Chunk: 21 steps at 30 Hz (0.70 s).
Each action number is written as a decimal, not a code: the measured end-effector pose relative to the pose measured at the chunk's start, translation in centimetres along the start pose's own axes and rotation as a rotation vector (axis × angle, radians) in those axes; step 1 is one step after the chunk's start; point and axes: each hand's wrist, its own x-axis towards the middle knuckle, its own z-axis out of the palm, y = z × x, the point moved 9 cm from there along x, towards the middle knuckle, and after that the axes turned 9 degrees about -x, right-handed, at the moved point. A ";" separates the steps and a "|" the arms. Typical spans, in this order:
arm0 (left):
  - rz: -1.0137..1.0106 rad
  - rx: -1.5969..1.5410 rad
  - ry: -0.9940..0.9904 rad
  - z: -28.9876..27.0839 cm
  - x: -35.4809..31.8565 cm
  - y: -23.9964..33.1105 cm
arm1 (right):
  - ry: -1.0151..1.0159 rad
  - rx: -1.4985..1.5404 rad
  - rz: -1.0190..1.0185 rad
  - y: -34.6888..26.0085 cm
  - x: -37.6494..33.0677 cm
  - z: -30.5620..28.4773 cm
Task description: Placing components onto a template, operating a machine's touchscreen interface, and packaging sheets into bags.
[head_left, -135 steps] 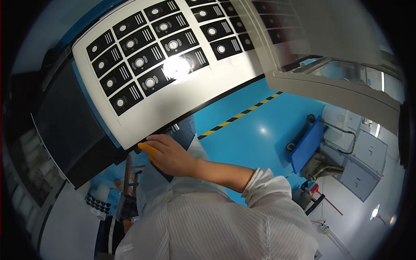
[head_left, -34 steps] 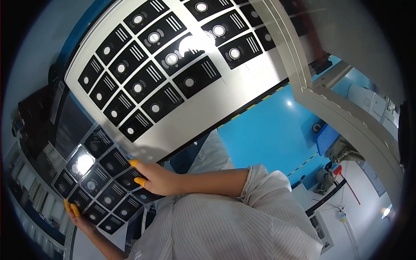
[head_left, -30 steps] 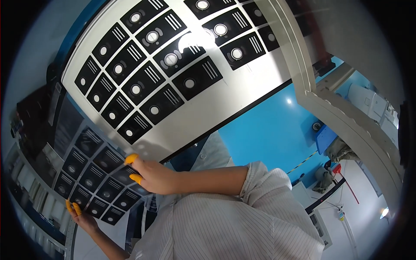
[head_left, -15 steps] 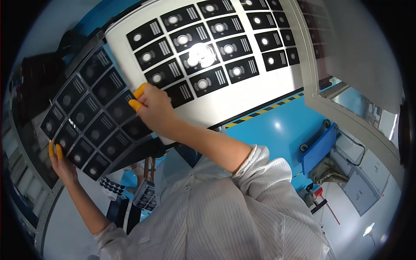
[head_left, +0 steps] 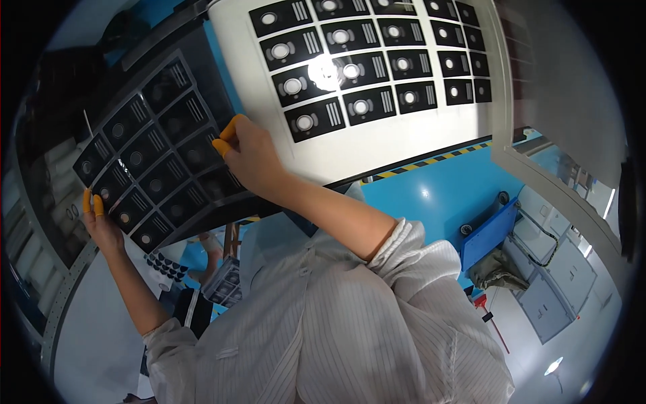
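A clear film sheet (head_left: 128, 172) printed with rows of black panels, each with a round window and stripes, spans the space between my hands. My left hand (head_left: 104, 225) pinches its near left corner, with orange finger cots on the fingertips. At the sheet's right edge, my right hand (head_left: 254, 158) has thumb and forefinger, also in orange cots, closed on the film. The sheet lies slightly tilted over a dark surface. To its right, more black panels of the same kind (head_left: 361, 106) lie in rows on a bright white surface (head_left: 397, 138), apart from my right hand.
A pale machine frame (head_left: 501, 135) borders the white surface on the right. Yellow-black striped tape (head_left: 431, 160) runs along its front edge. On the floor are a blue cart (head_left: 491, 236), grey cabinets (head_left: 558, 296) and a red-headed broom (head_left: 480, 301). A stack of printed sheets (head_left: 225, 283) stands below.
The held sheet has shifted left relative to the white surface and now lies over the dark surface. Both hands keep their hold. My view has turned, so the white surface appears farther right.
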 end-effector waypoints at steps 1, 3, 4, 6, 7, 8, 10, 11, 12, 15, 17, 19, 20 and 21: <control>-0.008 0.001 0.002 -0.1 -0.1 -0.2 | -0.042 0.039 0.048 0.5 -0.3 0.5; -0.034 -0.003 0.020 -0.4 -0.5 -0.8 | -0.049 0.011 0.051 0.7 -0.8 1.2; -0.044 -0.004 0.024 -0.5 -0.8 -1.1 | -0.054 -0.013 0.047 0.6 -1.0 1.5; -0.041 -0.028 0.044 -0.9 -1.4 -1.4 | -0.075 -0.018 0.045 0.6 -1.3 2.0; -0.051 -0.029 0.049 -1.1 -1.5 -1.7 | -0.086 -0.016 0.034 0.4 -1.4 2.1; -0.047 -0.039 0.071 -1.4 -1.6 -1.9 | -0.093 -0.022 0.041 0.4 -1.4 2.3; -0.036 -0.080 0.074 -2.2 -1.6 -2.6 | -0.083 -0.014 0.009 0.2 -1.4 2.4; -0.049 -0.083 0.079 -2.8 -1.6 -3.0 | -0.090 -0.023 0.017 0.3 -1.4 2.6; -0.055 -0.092 0.086 -3.4 -1.5 -3.3 | -0.094 -0.023 0.020 0.3 -1.4 2.7; -0.031 -0.047 0.151 -6.2 -2.0 -3.3 | -0.135 -0.016 0.040 0.2 -1.5 3.5; -0.015 -0.057 0.148 -6.7 -2.1 -3.2 | -0.157 -0.022 0.060 0.5 -1.6 4.0; -0.021 -0.048 0.147 -7.9 -2.3 -3.8 | -0.177 -0.017 0.038 0.5 -1.7 4.4; -0.016 -0.034 0.143 -8.3 -2.3 -3.9 | -0.180 -0.023 0.044 0.6 -1.7 4.6; -0.023 -0.037 0.144 -8.7 -2.3 -4.1 | -0.190 -0.011 0.042 0.6 -1.7 4.9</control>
